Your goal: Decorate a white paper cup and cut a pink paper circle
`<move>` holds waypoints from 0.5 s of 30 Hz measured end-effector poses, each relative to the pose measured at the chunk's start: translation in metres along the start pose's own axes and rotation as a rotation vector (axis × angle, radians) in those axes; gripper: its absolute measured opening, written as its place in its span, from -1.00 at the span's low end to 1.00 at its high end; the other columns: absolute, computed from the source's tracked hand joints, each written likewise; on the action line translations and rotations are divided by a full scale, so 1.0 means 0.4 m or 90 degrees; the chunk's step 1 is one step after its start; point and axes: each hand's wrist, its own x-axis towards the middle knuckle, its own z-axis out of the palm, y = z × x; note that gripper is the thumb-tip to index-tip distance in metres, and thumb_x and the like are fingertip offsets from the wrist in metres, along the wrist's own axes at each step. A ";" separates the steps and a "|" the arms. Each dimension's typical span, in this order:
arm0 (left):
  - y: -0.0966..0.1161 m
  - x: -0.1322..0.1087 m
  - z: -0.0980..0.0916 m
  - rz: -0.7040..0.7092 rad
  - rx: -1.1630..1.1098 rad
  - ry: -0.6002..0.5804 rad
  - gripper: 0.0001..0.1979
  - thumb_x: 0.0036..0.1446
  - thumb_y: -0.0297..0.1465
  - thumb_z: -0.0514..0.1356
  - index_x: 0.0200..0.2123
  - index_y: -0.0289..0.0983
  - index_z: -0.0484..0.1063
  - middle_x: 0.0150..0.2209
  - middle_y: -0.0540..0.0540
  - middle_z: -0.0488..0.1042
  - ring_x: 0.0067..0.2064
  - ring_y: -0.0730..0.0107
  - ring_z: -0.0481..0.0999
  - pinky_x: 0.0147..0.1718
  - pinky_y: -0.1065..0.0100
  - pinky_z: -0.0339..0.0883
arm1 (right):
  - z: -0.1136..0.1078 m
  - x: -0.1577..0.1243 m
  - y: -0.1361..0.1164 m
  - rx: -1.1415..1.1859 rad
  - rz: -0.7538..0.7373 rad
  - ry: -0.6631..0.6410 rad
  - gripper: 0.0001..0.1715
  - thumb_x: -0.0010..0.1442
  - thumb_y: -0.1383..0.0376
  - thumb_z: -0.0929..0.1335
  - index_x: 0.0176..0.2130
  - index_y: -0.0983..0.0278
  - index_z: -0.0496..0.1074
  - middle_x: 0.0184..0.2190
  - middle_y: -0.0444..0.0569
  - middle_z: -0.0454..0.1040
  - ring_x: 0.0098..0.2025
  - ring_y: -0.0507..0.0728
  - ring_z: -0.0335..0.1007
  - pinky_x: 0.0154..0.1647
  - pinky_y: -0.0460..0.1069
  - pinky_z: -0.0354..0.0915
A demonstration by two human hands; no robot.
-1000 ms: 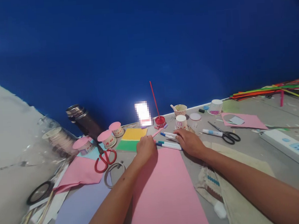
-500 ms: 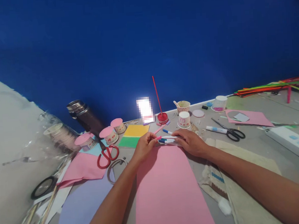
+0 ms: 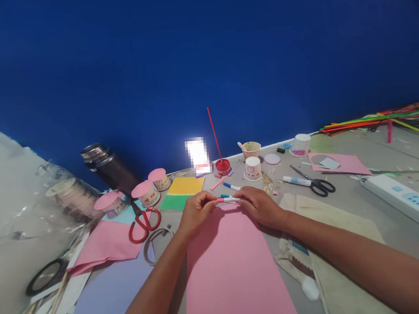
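Note:
Between my two hands is a marker pen (image 3: 229, 200) with a pink cap and a white barrel, level over the far edge of a pink paper sheet (image 3: 235, 270). My left hand (image 3: 200, 212) pinches its pink end. The white end sits in the fingers of my right hand (image 3: 261, 206). Just beyond the hands lie a blue-capped marker (image 3: 231, 186) and a teal-capped marker (image 3: 225, 195), the latter partly hidden by the right hand. Yellow and green paper (image 3: 183, 187) lies past my left hand.
Red-handled scissors (image 3: 145, 226), a grey tape roll (image 3: 158, 244) and pink-topped paper cups (image 3: 146, 194) are on the left, before a dark thermos (image 3: 110, 168). Rightward are a white cup (image 3: 253, 168), black scissors (image 3: 317, 184), a glue stick (image 3: 296, 181), a cloth (image 3: 337, 243) and a power strip (image 3: 406, 198).
The pink-capped marker has turned from a slant to nearly level, and both hands now grip its ends. The view has shifted slightly to the right.

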 end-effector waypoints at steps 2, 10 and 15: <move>0.020 0.005 -0.008 -0.001 0.017 0.013 -0.84 0.15 -0.27 0.27 -0.31 -0.23 0.56 -0.40 -0.02 0.56 -0.34 0.34 0.49 -0.30 0.33 0.36 | -0.003 0.008 -0.001 -0.026 0.025 0.004 -0.74 0.48 0.38 0.29 -0.03 0.24 0.58 -0.14 0.02 0.68 -0.09 0.15 0.59 -0.03 0.00 0.42; 0.050 -0.229 -0.169 -0.324 -0.285 0.095 -0.46 -0.03 -0.03 0.48 -0.07 -0.26 0.66 0.10 -0.31 0.64 0.19 -0.17 0.60 0.14 -0.06 0.54 | -0.053 0.029 0.037 -0.187 0.179 -0.038 -0.61 0.43 0.50 0.22 0.07 0.40 0.56 0.04 0.34 0.64 0.08 0.34 0.55 0.11 0.15 0.34; 0.020 -0.445 -0.229 -0.479 -0.379 0.254 -0.31 -0.27 0.03 0.56 -0.05 -0.15 0.70 0.25 -0.25 0.60 0.41 -0.40 0.39 0.35 -0.22 0.38 | -0.045 0.006 -0.030 -0.214 0.108 -0.124 -0.75 0.45 0.27 0.34 -0.03 0.28 0.61 0.03 0.22 0.64 0.14 0.36 0.48 0.09 0.12 0.31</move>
